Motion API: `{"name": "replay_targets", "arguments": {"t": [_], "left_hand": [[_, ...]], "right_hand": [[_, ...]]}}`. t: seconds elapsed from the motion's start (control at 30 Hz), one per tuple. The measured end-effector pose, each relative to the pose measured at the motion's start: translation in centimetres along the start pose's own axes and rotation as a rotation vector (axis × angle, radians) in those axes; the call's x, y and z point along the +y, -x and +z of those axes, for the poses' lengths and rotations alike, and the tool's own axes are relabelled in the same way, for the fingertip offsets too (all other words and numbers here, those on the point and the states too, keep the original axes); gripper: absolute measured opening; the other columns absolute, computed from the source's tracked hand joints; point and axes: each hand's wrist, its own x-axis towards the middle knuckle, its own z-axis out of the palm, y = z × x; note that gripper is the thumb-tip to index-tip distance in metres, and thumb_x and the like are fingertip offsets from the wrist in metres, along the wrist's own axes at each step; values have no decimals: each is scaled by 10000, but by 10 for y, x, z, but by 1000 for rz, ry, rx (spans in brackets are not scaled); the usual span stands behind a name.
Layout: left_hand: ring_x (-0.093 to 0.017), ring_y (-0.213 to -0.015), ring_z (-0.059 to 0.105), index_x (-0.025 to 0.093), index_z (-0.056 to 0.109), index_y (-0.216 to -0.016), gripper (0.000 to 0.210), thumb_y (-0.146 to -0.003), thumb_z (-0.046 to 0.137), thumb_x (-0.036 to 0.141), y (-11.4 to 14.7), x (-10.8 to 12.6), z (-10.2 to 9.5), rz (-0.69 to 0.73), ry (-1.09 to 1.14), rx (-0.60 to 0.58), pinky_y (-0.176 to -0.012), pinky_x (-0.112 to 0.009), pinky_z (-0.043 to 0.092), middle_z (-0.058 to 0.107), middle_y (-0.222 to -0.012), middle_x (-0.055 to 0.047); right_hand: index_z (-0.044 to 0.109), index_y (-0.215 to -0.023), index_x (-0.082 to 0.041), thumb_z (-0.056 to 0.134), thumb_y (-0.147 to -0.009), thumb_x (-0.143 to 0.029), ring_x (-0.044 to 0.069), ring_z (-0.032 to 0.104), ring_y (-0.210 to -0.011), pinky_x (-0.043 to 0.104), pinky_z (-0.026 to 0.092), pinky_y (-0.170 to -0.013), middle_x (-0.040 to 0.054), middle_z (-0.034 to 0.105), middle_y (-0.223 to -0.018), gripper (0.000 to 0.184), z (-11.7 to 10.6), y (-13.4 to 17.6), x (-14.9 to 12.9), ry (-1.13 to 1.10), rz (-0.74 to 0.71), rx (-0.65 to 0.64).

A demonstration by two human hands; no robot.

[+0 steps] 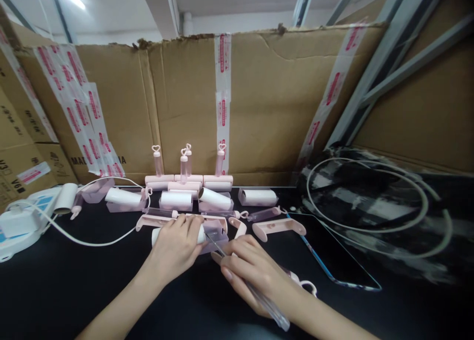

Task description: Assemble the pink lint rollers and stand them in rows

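Under left fingers (194, 227), smooth white cylinder (201, 234)

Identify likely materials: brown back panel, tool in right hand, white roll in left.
Back panel: matte cardboard; ragged top edge, creases.
Tool shaft: probably metal; thin, grey.
Tool handle: likely clear glossy plastic; see-through, with highlights.
White roll: smooth, even surface; paper or film, can't tell.

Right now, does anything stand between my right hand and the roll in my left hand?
Nothing visible blocks the way. Only the tool in your right hand spans the gap, its tip by the end of the roll; whether they touch, I cannot tell.
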Motion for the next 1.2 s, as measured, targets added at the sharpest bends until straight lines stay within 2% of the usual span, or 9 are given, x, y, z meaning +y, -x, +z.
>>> {"name": "replay_targets", "arguments": {"t": [0.23,0.37,0.5,0.63,0.73,0.97,1.07,1.13,1.2], "left_hand": [[-230,-854,596,161,497,-1054,261,-808,538,238,-1,0,1,22,27,-37,-679,-318,476,634,-928,-71],[-242,-827,614,174,527,-1025,290,-771,606,291,-1,-6,-1,-76,0,-93,-622,-319,475,650,-908,-59],[-239,-840,628,197,549,-1028,314,-765,624,351,-3,-16,-7,-183,19,-27,-608,-297,478,660,-908,-44],[-207,-906,634,230,543,-1053,343,-781,599,431,-6,-16,-12,-333,295,112,-718,-286,500,663,-981,-11],[-192,-941,631,253,546,-1070,362,-779,591,463,-11,-10,-8,-396,524,105,-777,-290,501,658,-1043,3],[-197,-1024,594,259,514,-1153,411,-794,580,449,-24,2,0,-191,566,17,-858,-330,483,643,-1085,-11],[-199,-1021,595,232,510,-1151,406,-808,567,443,-22,-9,-10,-228,503,235,-863,-320,475,640,-1086,-40],[-202,-1010,596,209,526,-1122,408,-794,587,444,-18,-22,-18,-305,427,464,-868,-312,466,638,-1075,-58],[-200,-980,601,202,545,-1091,404,-776,608,447,-13,-35,-25,-397,372,614,-852,-306,465,636,-1056,-57]], "right_hand": [[575,-840,-162,375,-901,-149,160,472,-688,301,384,-679,50,530,-743,209,4,0,-3,57,17,-26],[523,-738,-176,367,-900,-145,155,474,-667,298,375,-671,34,520,-714,227,2,0,2,64,67,1],[499,-739,-187,372,-904,-166,169,519,-742,308,386,-709,36,539,-733,209,-5,1,13,9,124,104],[511,-767,-193,382,-920,-212,171,532,-740,298,405,-685,41,566,-769,202,-6,5,21,-20,212,138],[528,-836,-198,371,-935,-222,165,536,-731,294,418,-691,36,584,-779,187,-3,7,22,-91,253,134],[550,-872,-195,425,-921,-242,184,581,-818,309,455,-722,62,601,-856,142,-4,9,27,-50,266,290],[542,-978,-193,406,-935,-280,177,609,-823,304,480,-729,72,625,-898,166,-6,5,28,-115,193,302],[539,-995,-198,369,-953,-295,163,622,-790,301,478,-743,57,654,-882,201,-4,-7,22,-112,69,172],[563,-949,-204,388,-948,-294,191,604,-929,333,445,-833,53,668,-969,197,6,-24,11,-6,-87,0]]}}
